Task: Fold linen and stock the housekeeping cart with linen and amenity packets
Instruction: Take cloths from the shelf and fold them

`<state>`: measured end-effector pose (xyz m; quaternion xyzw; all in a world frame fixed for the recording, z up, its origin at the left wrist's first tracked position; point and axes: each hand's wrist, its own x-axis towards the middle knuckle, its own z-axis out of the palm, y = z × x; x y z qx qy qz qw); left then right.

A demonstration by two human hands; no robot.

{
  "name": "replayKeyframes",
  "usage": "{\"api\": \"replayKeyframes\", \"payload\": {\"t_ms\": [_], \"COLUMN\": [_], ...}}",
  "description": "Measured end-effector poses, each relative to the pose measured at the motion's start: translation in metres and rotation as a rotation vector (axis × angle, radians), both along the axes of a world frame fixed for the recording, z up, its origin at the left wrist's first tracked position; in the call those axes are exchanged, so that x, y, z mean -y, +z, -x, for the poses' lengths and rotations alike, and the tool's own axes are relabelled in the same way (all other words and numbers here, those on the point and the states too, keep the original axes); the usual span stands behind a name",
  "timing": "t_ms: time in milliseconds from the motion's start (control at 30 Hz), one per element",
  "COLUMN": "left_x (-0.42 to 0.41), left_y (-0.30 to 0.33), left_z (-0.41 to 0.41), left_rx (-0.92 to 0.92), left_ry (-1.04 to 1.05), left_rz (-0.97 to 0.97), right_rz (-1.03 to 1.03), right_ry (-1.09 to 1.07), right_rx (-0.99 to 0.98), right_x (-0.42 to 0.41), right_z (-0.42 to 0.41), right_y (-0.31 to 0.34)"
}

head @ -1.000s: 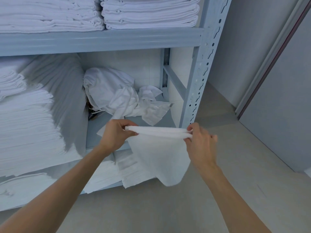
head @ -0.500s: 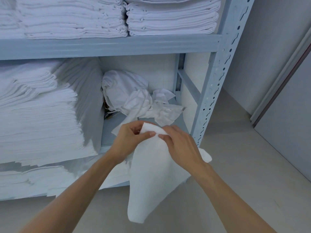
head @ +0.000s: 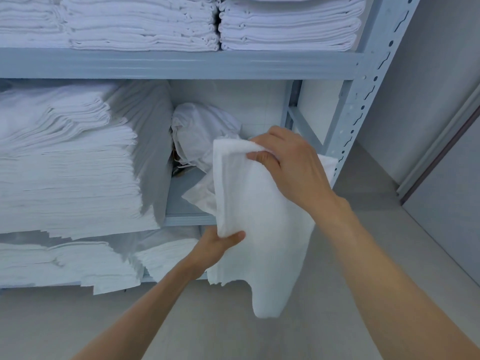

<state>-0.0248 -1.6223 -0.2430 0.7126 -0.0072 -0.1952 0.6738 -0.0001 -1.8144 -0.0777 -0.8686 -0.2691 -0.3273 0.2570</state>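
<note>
Held upright in front of the rack (head: 348, 131), clear of every shelf: a white towel (head: 259, 224), folded along its top edge and hanging down past the lower shelf line. Pinched at that top fold by the right hand (head: 288, 165), fingers curled over the cloth. Gripped lower on its left edge by the left hand (head: 218, 245), thumb laid across the front, fingers hidden behind the fabric. Bottom corner dangling free over bare floor (head: 363, 255), with open room to the right as far as the grey wall (head: 428, 100) and the door frame (head: 441, 152).

Cut off by the top of the view: folded stacks (head: 142, 24) on the upper shelf (head: 181, 64). Cut off at the left: a tall pile of flat sheets (head: 70, 172) on the middle shelf, overhanging its front edge. Partly hidden behind the towel: a crumpled bundle (head: 200, 131) at the back of that shelf, and a loose rag (head: 200, 196) just beside the towel's left edge. Something dark between bundle and sheets, too small to make out. More flat linen (head: 78, 263) below, edges ragged and poking forward. Rack post just right of the right hand, near the towel's far edge. No cart or packets in view.
</note>
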Motion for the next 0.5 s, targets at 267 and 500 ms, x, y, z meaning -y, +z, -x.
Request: {"api": "replayKeyframes", "payload": {"t_ms": [267, 500], "left_x": [0.014, 0.012], "left_y": [0.019, 0.021], "left_z": [-0.010, -0.027], "left_rx": [-0.084, -0.161], "left_ry": [-0.051, 0.063], "left_rz": [0.216, 0.147], "right_rz": [-0.271, -0.650], "right_ry": [-0.431, -0.403], "right_rx": [-0.516, -1.618], "right_x": [0.033, 0.054], "right_z": [-0.017, 0.034], "right_y": [-0.082, -0.205]}}
